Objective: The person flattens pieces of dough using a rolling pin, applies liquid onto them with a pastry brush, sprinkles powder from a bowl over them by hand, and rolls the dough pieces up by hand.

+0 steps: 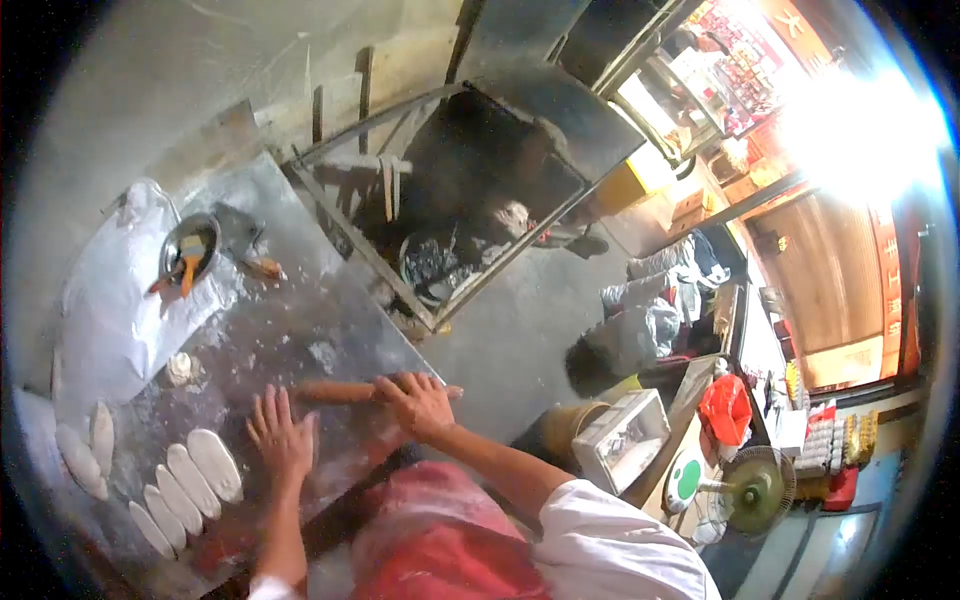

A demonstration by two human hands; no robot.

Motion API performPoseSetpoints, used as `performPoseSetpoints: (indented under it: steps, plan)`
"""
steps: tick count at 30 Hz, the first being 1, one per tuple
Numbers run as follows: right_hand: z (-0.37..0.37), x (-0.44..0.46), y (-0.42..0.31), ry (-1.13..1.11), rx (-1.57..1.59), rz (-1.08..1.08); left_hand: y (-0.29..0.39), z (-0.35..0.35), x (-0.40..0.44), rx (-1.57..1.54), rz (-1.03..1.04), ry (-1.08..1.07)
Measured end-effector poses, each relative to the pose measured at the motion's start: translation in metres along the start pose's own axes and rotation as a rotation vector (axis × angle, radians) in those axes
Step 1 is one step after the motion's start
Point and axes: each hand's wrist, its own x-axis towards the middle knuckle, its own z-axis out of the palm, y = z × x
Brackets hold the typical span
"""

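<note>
In the head view, the right hand (417, 408) is closed around the rolling pin (340, 391), whose long axis runs crosswise over the worktop (290, 300), its free end pointing toward the left hand (283, 440). The left hand, fingers spread and gripping nothing visible, is nearer the flattened dough strips (193, 481), which lie to its left, long axes slanted; pin-to-left-hand contact cannot be confirmed.
</note>
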Motion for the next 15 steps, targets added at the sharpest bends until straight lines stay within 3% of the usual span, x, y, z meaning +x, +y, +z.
performPoseSetpoints:
  steps: [3, 7, 10, 12, 13, 14, 15]
  plan:
    - [0.001, -0.012, -0.015, 0.067, -0.032, 0.004, 0.004, 0.005, 0.016, -0.052, -0.163, -0.055]
    - [-0.001, -0.005, -0.005, 0.124, -0.039, 0.034, -0.004, -0.001, 0.024, -0.098, -0.173, -0.186]
    - [0.006, -0.008, 0.001, 0.058, -0.012, 0.108, -0.037, 0.028, 0.014, -0.187, -0.121, -0.067]
    - [0.013, -0.017, 0.016, 0.136, -0.158, 0.081, -0.022, 0.014, 0.016, -0.106, -0.125, 0.083]
    - [0.006, -0.013, 0.009, 0.027, -0.053, 0.184, -0.032, 0.023, 0.016, -0.146, -0.034, 0.170]
    - [0.018, -0.013, 0.014, 0.226, -0.125, 0.068, -0.030, 0.015, 0.018, -0.124, -0.028, 0.144]
    - [0.013, -0.013, 0.008, 0.227, -0.093, 0.028, -0.034, 0.014, 0.013, -0.094, -0.002, 0.166]
